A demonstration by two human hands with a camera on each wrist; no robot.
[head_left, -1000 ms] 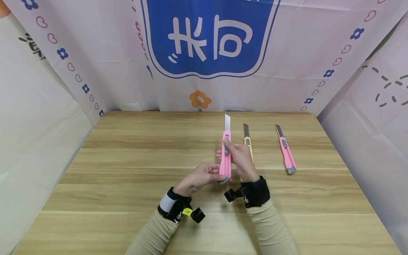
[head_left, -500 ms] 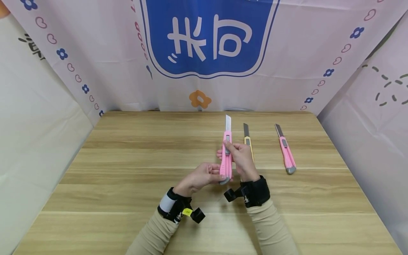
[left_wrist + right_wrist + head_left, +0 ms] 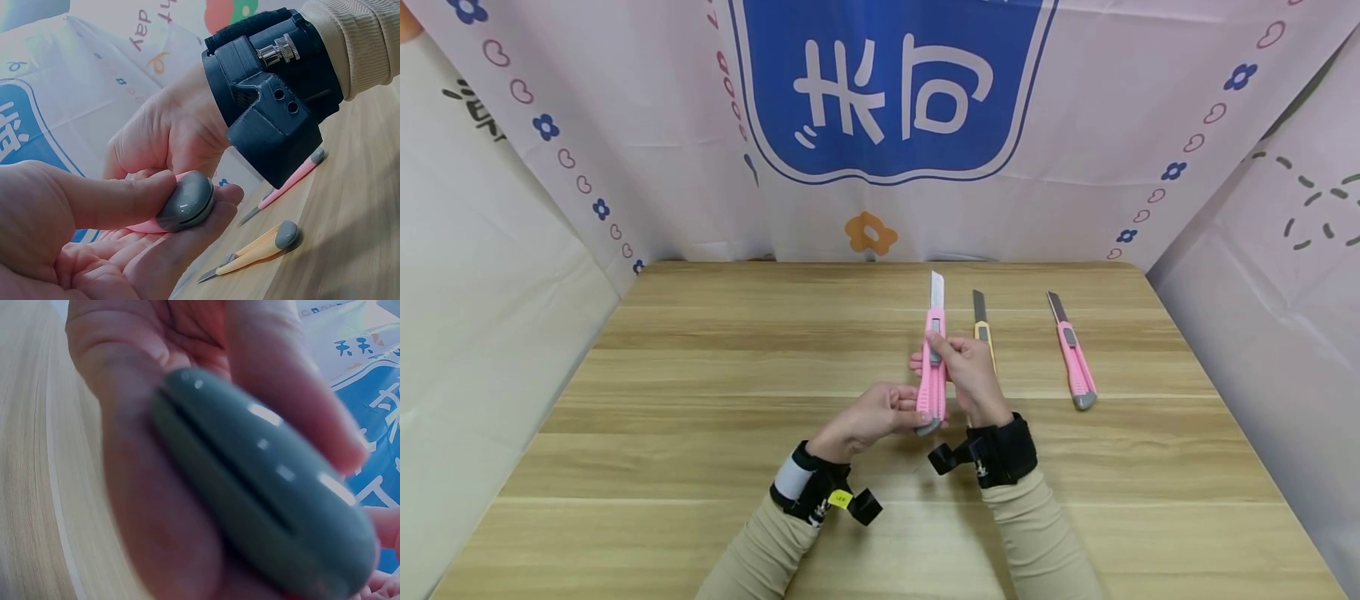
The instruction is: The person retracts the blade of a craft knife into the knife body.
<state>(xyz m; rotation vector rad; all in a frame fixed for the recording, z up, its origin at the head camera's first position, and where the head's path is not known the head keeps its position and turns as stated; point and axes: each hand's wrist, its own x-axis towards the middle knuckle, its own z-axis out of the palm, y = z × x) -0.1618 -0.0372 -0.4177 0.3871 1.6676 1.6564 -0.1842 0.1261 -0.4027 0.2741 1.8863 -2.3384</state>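
A pink utility knife (image 3: 932, 385) is held up above the table by both hands, its blade extended and pointing away from me. My left hand (image 3: 872, 412) pinches its grey end cap (image 3: 185, 201) between thumb and fingers. Around the body farther up, my right hand (image 3: 966, 371) grips it, with the thumb on the grey slider (image 3: 935, 356). The cap (image 3: 262, 481) looms large and blurred in the right wrist view. A yellow utility knife (image 3: 983, 333) lies partly hidden behind my right hand, and its whole length shows in the left wrist view.
A second pink utility knife (image 3: 1077, 367) lies on the wooden table (image 3: 700, 375) to the right, blade out and pointing away. Printed cloth (image 3: 677, 167) hangs behind the table's far edge and along both sides. Each wrist wears a black camera band (image 3: 1002, 450).
The held pink utility knife has shifted very slightly to the right and down since a second ago. Both hands keep their hold and hardly move. The knives on the table stay put.
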